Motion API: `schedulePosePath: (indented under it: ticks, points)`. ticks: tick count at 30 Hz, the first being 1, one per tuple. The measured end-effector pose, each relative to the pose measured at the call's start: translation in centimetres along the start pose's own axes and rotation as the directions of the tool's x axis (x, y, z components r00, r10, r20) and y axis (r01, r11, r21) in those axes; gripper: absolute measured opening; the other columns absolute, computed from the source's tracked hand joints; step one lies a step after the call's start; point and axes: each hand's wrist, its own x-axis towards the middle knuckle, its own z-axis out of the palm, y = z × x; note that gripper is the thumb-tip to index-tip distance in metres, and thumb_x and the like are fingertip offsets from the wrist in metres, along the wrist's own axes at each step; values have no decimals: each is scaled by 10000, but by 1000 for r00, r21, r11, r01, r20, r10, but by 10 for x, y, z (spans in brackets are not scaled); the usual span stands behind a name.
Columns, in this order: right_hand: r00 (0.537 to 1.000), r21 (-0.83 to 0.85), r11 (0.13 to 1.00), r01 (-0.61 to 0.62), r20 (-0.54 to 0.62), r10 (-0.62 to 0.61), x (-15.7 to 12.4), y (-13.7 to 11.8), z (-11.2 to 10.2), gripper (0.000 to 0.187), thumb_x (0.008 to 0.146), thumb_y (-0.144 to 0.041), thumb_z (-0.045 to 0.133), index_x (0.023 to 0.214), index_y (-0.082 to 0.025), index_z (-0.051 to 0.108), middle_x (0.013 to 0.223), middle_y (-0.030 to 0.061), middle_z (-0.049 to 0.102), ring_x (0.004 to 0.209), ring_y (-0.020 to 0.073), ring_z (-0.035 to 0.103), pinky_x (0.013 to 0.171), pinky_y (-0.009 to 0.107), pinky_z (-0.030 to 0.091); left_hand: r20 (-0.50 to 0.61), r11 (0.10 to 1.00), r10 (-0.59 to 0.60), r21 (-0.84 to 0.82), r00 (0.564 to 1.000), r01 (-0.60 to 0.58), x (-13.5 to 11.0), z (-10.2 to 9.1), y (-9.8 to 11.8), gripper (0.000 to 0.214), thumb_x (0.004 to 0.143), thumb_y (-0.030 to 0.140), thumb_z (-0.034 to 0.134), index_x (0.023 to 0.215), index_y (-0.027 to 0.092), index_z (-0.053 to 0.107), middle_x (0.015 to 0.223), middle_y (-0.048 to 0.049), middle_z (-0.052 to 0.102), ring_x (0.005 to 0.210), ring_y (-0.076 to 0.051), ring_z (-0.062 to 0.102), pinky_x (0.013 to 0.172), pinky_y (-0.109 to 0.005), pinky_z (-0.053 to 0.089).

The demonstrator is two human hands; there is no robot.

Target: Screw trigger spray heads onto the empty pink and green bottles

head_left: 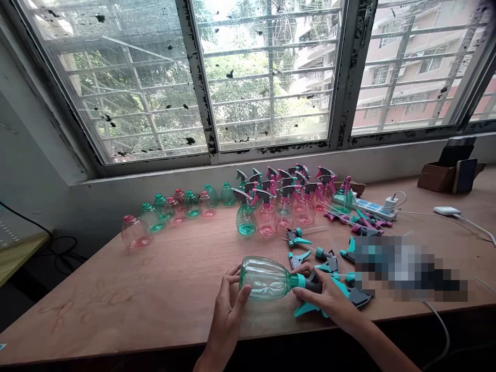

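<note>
A clear green spray bottle (pixel 265 278) lies on its side in the air above the table's front edge, its neck pointing right. My left hand (pixel 231 299) is wrapped around its base end. At the neck, my right hand (pixel 320 292) has its fingers closed on the dark grey and teal spray head (pixel 310 284), whose teal collar meets the bottle's mouth. Whether the collar is fully screwed on cannot be seen. Loose teal and grey trigger heads (pixel 328 259) lie just behind and beside my right hand, some partly hidden by it.
Bottles without spray heads, pink and green (pixel 189 204), stand in a row at the back left. Several bottles with spray heads (pixel 266 219) cluster at the back centre. Pink trigger heads (pixel 366 227), a power strip (pixel 370 207) and cables lie to the right, near a blurred patch.
</note>
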Motion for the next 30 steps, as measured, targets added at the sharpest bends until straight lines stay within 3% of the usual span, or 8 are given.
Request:
schedulePosePath:
  ticks: [7,11,15,21,25,30]
  points:
    - [997,129,990,-56,-38,62,2,3,1,429,784,-481,809,1036,-221,580,676,-6,738,664,201,683,663,288,527,33,990,106,94,994,-108,0,1,1,377,982,390,574,1350,318,537,1545,-51,480,1479,-267,376,1211,-466,324]
    - [1000,35,999,-16,-16,16,-1,1,1,385,800,-467,799,1031,-227,606,728,-18,698,704,197,666,677,284,523,32,985,108,134,994,-111,-3,3,1,537,845,393,768,1313,299,521,1548,-82,464,1463,-321,397,1221,-519,283]
    - [998,-71,996,58,-22,-60,-1,3,0,339,795,-417,820,1027,-239,649,870,-30,635,733,161,634,668,252,507,14,998,59,12,998,-60,-3,3,-3,367,891,452,700,1149,257,528,1571,-120,419,1447,-342,425,1200,-567,293]
    - [1000,47,999,-17,18,16,2,6,-1,379,832,-452,779,1062,-221,588,671,-21,725,683,192,677,691,291,523,38,996,86,14,996,-86,-1,2,-4,373,890,375,723,1198,291,529,1586,-77,430,1502,-304,338,1235,-543,241]
    - [1000,100,995,-18,1,18,1,5,-1,406,824,-473,780,1061,-218,572,646,-7,743,659,196,680,661,288,522,40,988,121,89,992,-124,-3,2,-2,413,895,366,715,1257,312,523,1584,-64,430,1509,-288,324,1249,-520,224]
    - [1000,35,999,22,5,-22,-1,3,0,366,808,-431,806,1031,-222,605,711,-36,702,677,170,669,668,271,534,46,988,66,135,997,-71,-3,2,1,467,858,438,741,1226,275,504,1558,-119,434,1473,-329,378,1213,-566,274]
